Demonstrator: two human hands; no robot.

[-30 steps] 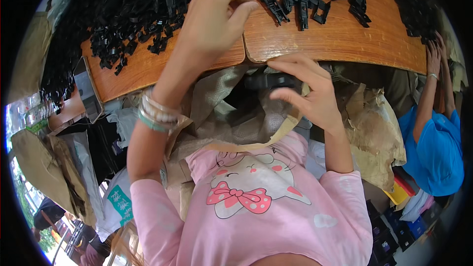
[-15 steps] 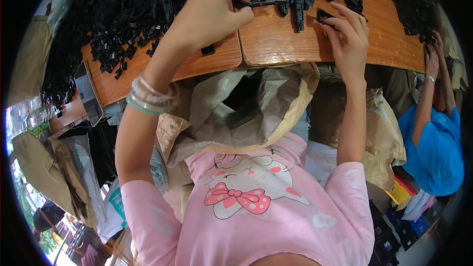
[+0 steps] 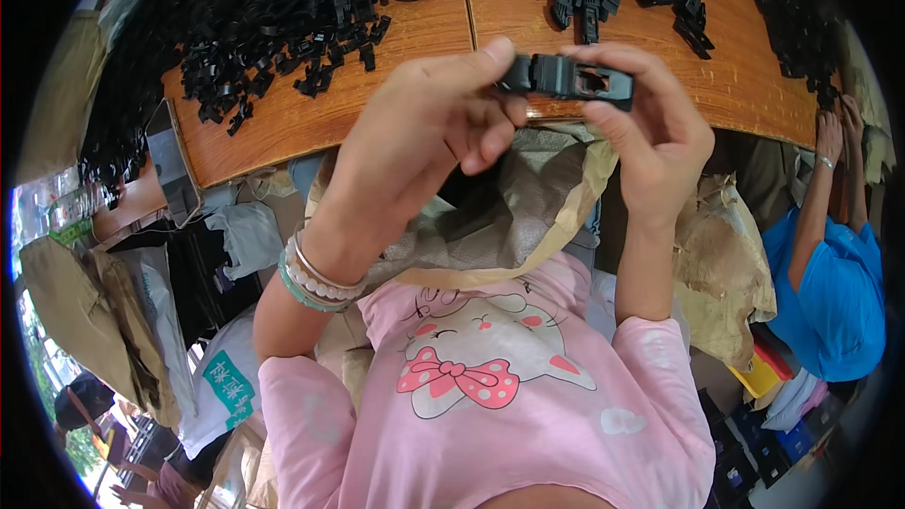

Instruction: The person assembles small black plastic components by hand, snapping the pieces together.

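My left hand and my right hand meet above the table's near edge. Between them is a black plastic clip-like part, long and blocky, with a rectangular opening near its right end. My left thumb and fingers close on its left end. The right thumb and forefinger pinch the right end. Whether it is one piece or two fitted together, I cannot tell. An open woven sack with a tan edge lies under my hands, against my lap.
The brown wooden table bears a big heap of small black plastic parts at left and several longer black clip-like pieces at the back. On the right a person in a blue shirt reaches toward another black heap.
Both hands have come closer together and nearer to me. Earlier each held a separate black piece; now both grip what looks like one part.
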